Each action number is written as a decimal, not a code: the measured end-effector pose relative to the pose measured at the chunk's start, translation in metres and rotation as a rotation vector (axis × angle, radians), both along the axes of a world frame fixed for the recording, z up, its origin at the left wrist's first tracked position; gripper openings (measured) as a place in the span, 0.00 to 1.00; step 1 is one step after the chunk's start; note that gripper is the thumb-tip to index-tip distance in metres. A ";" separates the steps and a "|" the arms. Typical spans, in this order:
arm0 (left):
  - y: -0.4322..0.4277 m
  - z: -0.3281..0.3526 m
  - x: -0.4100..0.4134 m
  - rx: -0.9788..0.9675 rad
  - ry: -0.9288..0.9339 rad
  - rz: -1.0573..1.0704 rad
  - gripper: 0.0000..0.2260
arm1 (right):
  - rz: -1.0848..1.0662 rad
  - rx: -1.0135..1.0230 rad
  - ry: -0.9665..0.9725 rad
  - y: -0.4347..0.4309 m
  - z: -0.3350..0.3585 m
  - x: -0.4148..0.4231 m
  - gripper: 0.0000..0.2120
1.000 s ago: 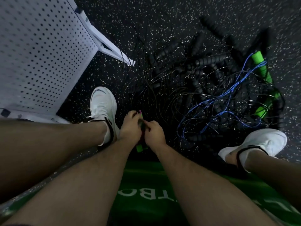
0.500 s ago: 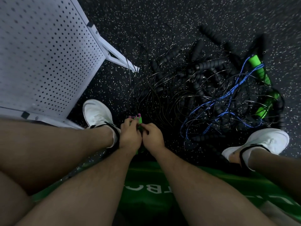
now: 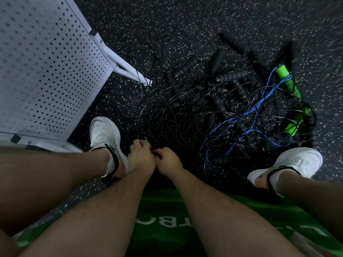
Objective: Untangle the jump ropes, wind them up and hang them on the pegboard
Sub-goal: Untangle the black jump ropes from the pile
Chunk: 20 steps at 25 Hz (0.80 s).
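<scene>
Dark rubber floor (image 3: 185, 19), flecked with white, fills the view. On it, between the person's feet and out ahead to the right, lies the tangle of jump ropes (image 3: 232, 108): thin black cords in loose loops, ribbed black handles (image 3: 230, 76), a blue rope (image 3: 250, 112) threaded through the heap, and bright green handles (image 3: 283, 73) at its far right edge.

At the near edge of the tangle the two hands meet, knuckle to knuckle. The left hand (image 3: 141, 158) has its fingers curled and pinched on a small green piece (image 3: 148, 144), with pink showing at the fingertips; it is too small to say more. The right hand (image 3: 168, 160) is curled too, its fingertips tucked against the left, and what they pinch cannot be told.

A white shoe (image 3: 104, 134) stands just left of the hands. The other shoe (image 3: 295, 162) stands at the tangle's near right corner.

The white pegboard (image 3: 46, 71) rises at the left, and some black cords reach its angled foot (image 3: 128, 69). Bare floor lies beyond the heap and between it and the board.

Under the forearms is a green mat (image 3: 163, 203) with white lettering, upside down from here; a T and a B can be read, the rest covered.
</scene>
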<state>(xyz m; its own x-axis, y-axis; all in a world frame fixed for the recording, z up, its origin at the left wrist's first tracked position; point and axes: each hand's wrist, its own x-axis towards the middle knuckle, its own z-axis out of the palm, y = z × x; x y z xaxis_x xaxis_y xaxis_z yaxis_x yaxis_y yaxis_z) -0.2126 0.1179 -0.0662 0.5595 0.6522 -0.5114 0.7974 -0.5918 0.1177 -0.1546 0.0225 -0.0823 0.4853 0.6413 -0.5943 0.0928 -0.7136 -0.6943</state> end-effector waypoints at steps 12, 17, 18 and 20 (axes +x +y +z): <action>-0.042 -0.020 0.082 -0.329 -0.077 -0.100 0.22 | 0.177 -0.275 -0.567 -0.062 -0.005 0.073 0.17; -0.048 -0.013 0.106 -0.059 -0.290 0.026 0.13 | -0.171 -0.127 -0.706 -0.056 0.006 0.103 0.14; -0.048 -0.011 0.116 -0.064 -0.344 0.024 0.12 | -0.235 -0.148 -0.739 -0.057 0.006 0.110 0.17; -0.050 -0.012 0.138 -0.256 -0.397 0.009 0.12 | -0.253 -0.247 -0.717 -0.060 0.006 0.121 0.20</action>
<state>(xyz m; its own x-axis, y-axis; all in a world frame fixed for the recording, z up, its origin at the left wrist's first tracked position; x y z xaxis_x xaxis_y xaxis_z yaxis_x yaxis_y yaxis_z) -0.0750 0.0680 -0.0779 0.7392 0.5389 -0.4040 0.6662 -0.4969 0.5562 -0.0339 -0.0379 -0.0766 0.9161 0.3515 -0.1931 0.2717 -0.8981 -0.3458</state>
